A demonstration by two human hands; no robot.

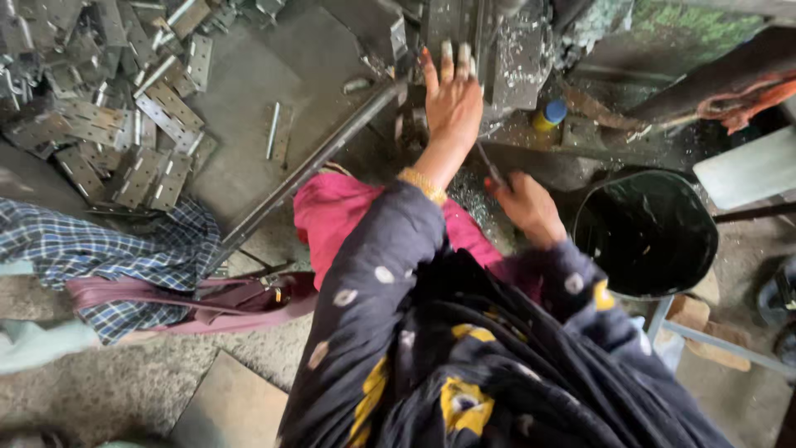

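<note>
While left hand point(452, 99) presses flat on metal plate point(452, 25), right hand point(526, 207) grip clenched on thin rod point(489, 166), black bucket point(647, 236) beside.

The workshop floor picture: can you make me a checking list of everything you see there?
Surface: grey concrete floor, dusty, with metal shavings near the machine.
Job's things: grey metal piece on the machine, under the left hand's fingers; thin rod at the right hand.
Clutter: pile of perforated metal plates at upper left; long metal bar lying slantwise; checked cloth; pink bag strap.
Grippers: left hand stretched out, fingers pressed on the metal piece; right hand closed around the thin rod, somewhat blurred.
Cables: nothing seen.
Surroundings: black bucket at right; small yellow bottle with blue cap; orange cloth.
</note>
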